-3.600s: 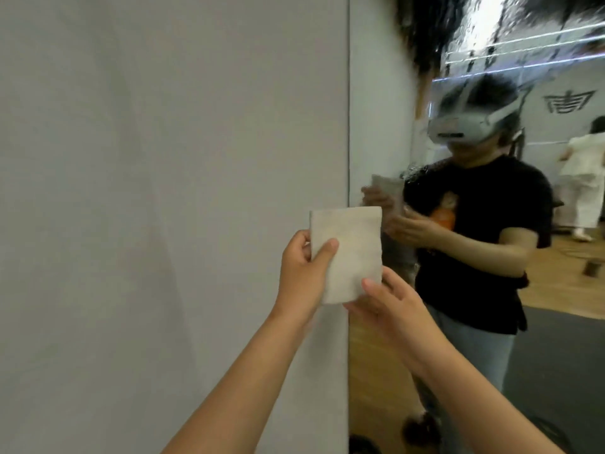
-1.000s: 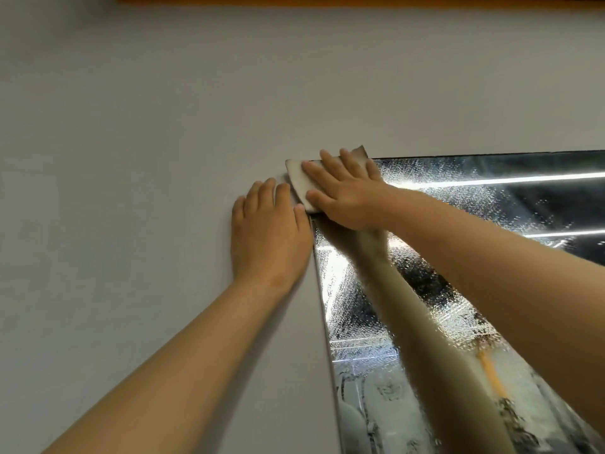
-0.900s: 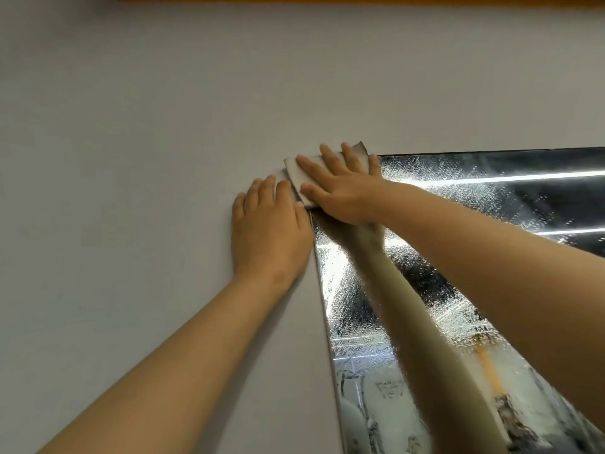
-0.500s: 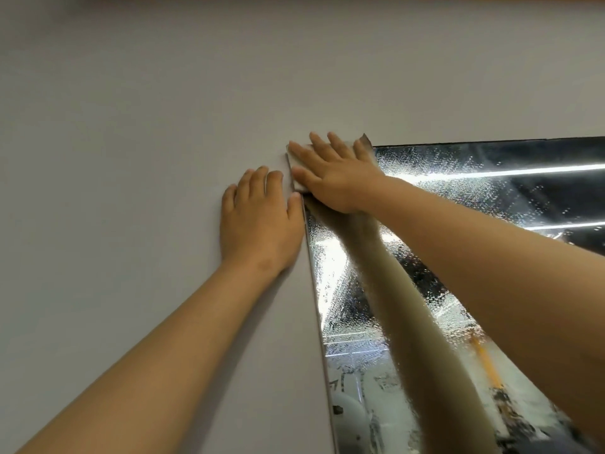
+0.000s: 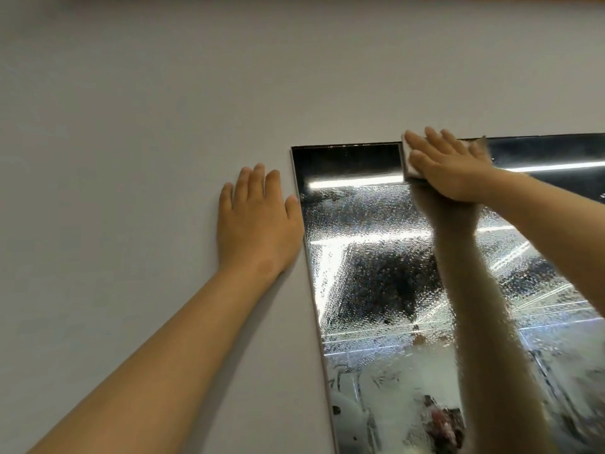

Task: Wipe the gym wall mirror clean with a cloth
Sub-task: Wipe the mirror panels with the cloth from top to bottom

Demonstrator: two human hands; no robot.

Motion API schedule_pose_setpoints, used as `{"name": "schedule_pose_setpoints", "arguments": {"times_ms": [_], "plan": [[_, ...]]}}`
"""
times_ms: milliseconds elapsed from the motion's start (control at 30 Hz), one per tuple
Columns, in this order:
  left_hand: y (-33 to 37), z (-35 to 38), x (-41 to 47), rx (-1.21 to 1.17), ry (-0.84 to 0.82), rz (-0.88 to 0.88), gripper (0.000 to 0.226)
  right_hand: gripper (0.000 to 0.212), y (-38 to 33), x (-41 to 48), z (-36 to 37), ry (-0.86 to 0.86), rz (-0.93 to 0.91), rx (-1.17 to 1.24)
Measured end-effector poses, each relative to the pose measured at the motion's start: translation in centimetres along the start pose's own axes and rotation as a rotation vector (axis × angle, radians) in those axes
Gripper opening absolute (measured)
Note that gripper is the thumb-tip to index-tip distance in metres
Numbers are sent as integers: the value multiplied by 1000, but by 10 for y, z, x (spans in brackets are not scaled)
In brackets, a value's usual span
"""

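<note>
The bare left forearm [image 5: 157,362] rose from the lower left against the grey wall [image 5: 131,93], and the right forearm [image 5: 540,204] came in from the right edge across the glass. The left hand [image 5: 258,221] lay flat and released on the wall, fingers straight, its thumb just beside the left edge of the mirror [image 5: 360,257]. Further up, the right hand [image 5: 451,168] was spread flat with straight fingers and pressed the cloth [image 5: 408,162] against the mirror at its top edge. Only pale slivers of cloth showed at either side of the hand, and the fingertips reached the wall above. Droplets covered most of the glass, which reflected the right arm [image 5: 484,306] and bright ceiling lights. A dark, clear band ran along the top from the corner to the cloth.
</note>
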State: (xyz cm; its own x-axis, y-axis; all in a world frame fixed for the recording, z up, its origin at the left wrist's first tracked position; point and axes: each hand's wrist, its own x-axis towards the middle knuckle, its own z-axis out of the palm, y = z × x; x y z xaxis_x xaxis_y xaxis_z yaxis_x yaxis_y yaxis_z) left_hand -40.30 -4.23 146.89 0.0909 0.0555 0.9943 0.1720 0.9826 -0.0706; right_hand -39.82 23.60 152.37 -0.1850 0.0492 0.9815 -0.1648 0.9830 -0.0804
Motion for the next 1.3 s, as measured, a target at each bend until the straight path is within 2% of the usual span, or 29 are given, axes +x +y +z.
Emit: {"name": "schedule_pose_setpoints", "arguments": {"times_ms": [100, 267, 367, 533, 667, 800, 933, 1300], "plan": [[2, 0, -1, 9, -15, 1, 55, 53, -29, -7, 5, 12, -32, 17], [0, 2, 1, -4, -17, 14, 55, 53, -117, -14, 18, 3, -296, -46], [-5, 1, 2, 1, -14, 21, 54, 53, -136, -17, 23, -12, -383, -10], [-3, -2, 0, -17, -29, 13, 54, 52, -103, -16, 20, -18, -442, 4], [1, 1, -6, -8, -23, -14, 55, 52, -54, -8, 14, -1, -384, 7], [11, 5, -19, -23, 13, -17, 71, 52, 7, 6, 5, 15, -307, 1], [14, 8, -21, -25, 48, -40, 69, 52, 55, 11, 1, 27, -265, -6], [15, 6, -21, -25, 110, -1, 61, 53, 76, 6, 0, 25, -230, -7]]}}
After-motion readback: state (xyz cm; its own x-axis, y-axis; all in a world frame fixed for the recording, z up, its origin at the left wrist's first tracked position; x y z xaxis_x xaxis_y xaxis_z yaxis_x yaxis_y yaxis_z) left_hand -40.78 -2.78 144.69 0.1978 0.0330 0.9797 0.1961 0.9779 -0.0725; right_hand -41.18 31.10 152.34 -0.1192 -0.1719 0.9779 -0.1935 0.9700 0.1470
